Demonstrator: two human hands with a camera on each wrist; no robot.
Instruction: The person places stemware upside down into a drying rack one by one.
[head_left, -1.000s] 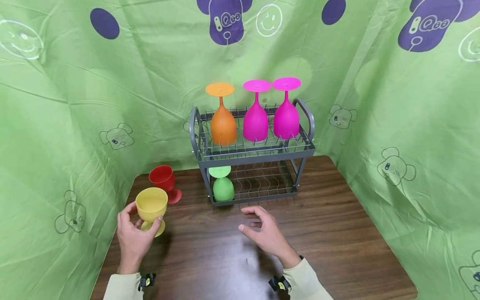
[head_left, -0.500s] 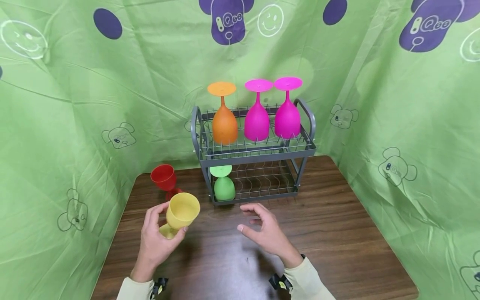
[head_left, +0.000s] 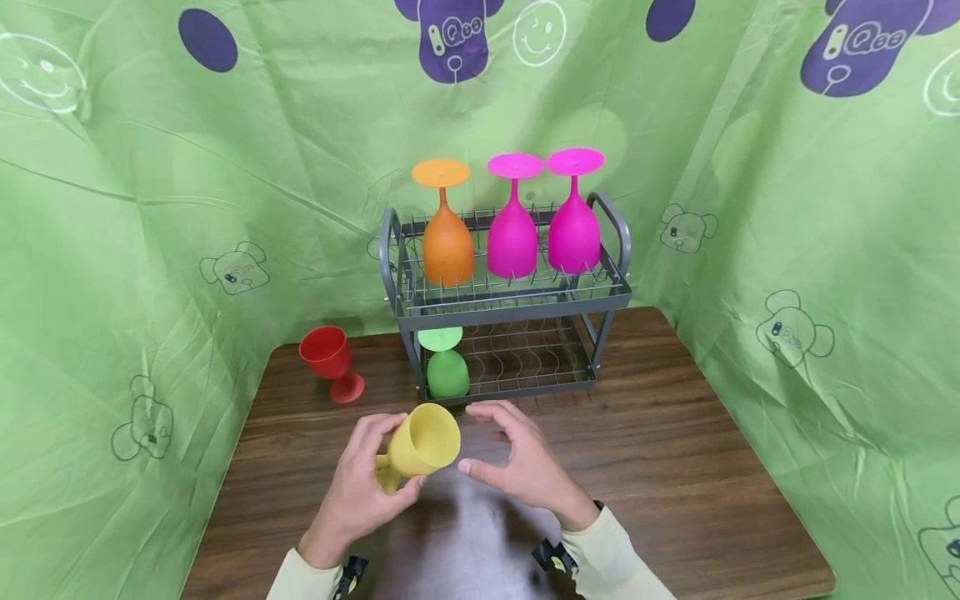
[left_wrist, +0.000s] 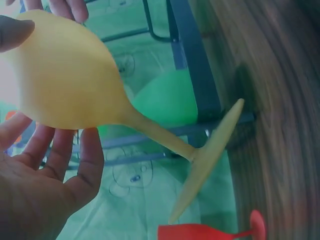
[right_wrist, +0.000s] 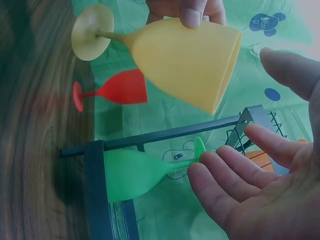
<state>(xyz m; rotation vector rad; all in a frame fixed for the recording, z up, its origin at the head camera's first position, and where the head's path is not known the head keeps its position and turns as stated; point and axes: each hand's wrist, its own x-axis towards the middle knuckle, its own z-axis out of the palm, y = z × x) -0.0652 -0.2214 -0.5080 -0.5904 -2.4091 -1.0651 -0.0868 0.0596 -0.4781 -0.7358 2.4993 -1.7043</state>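
My left hand (head_left: 367, 483) grips a yellow goblet (head_left: 424, 440) round its bowl, thumb on one side and fingers on the other. The goblet tilts to the right with its mouth toward my right hand (head_left: 517, 458). In the left wrist view its stem and round foot (left_wrist: 207, 160) stick out above the wooden table. My right hand holds nothing; its fingers (right_wrist: 240, 175) are spread and loosely bent, close beside the goblet's rim. A red goblet (head_left: 327, 353) stands upright on the table at the left, behind my left hand.
A grey two-tier dish rack (head_left: 517, 313) stands at the back of the table (head_left: 660, 467). Upside down on its upper tier are an orange goblet (head_left: 447, 246) and two pink goblets (head_left: 512, 242). A green goblet (head_left: 447, 375) is inverted at the lower tier's left end. Green cloth surrounds the table.
My left hand has carried the yellow goblet rightward from beside the red one, tipping its mouth to the right. My right hand has shifted slightly left toward it.
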